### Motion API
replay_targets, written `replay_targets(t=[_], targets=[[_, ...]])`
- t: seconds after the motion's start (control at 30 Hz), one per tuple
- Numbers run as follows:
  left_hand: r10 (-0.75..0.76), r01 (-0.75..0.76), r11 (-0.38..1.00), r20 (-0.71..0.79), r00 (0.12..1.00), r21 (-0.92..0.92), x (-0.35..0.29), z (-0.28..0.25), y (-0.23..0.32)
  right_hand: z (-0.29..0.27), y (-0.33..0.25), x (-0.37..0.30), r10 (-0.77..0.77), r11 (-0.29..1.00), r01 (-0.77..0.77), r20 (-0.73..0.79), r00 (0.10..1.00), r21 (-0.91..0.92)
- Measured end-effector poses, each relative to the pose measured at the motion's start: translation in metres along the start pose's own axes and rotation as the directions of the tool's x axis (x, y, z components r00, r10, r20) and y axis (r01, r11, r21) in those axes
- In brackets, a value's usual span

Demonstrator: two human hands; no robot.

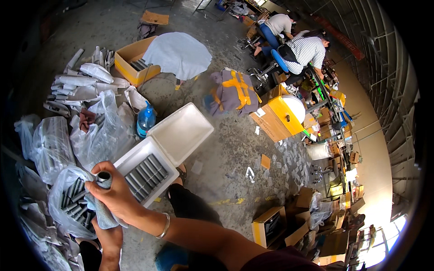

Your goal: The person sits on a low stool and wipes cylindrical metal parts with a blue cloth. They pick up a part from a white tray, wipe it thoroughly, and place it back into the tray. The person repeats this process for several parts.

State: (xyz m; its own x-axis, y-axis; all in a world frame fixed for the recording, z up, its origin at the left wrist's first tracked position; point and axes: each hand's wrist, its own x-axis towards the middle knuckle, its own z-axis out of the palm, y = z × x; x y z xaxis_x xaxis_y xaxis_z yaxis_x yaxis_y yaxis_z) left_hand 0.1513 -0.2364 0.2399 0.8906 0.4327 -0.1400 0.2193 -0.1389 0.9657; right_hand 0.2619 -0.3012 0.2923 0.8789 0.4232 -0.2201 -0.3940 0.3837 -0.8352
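Note:
My right hand, with a bangle on its wrist, is closed around a grey metal tube wrapped in a grey-blue cloth. The tube's open end points up out of my fist. Just below, my left hand is at the cloth's lower part; its fingers are mostly hidden. Left of my hands, a clear plastic bag holds many loose grey tubes. Beyond my right hand stands a white foam box with grey tubes laid side by side. Its white lid lies against it.
A blue pump bottle stands behind the foam box. Wrapped bundles and plastic bags crowd the left. A carton sits near a cloth-covered stool. Cartons line the right, where two people work at a bench.

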Motion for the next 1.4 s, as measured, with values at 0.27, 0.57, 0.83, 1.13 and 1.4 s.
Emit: replay_targets(t=[0.27,0.57,0.83,1.13,1.4], targets=[[-0.236,0.721,0.434,0.705,0.669,-0.539,-0.002,-0.028,0.024,-0.006,-0.023,-0.001,0.084,0.964,-0.170,0.371,0.925,0.204],[-0.265,0.355,0.873,0.287,0.921,-0.333,-0.007,-0.013,0.017,0.001,-0.012,0.004,-0.065,0.988,0.107,0.325,0.944,-0.115],[-0.168,0.212,0.942,0.184,0.969,-0.261,0.007,-0.009,0.019,-0.001,-0.009,0.011,-0.052,0.999,0.053,0.104,0.993,-0.004],[-0.122,0.696,0.599,0.815,0.567,-0.395,0.002,-0.020,0.013,-0.003,-0.037,-0.004,0.040,0.993,-0.094,0.524,0.851,0.077],[0.425,-0.425,0.903,0.010,0.905,0.071,0.026,0.018,-0.007,-0.001,0.017,0.012,-0.266,0.940,0.258,-0.007,0.964,-0.223]])
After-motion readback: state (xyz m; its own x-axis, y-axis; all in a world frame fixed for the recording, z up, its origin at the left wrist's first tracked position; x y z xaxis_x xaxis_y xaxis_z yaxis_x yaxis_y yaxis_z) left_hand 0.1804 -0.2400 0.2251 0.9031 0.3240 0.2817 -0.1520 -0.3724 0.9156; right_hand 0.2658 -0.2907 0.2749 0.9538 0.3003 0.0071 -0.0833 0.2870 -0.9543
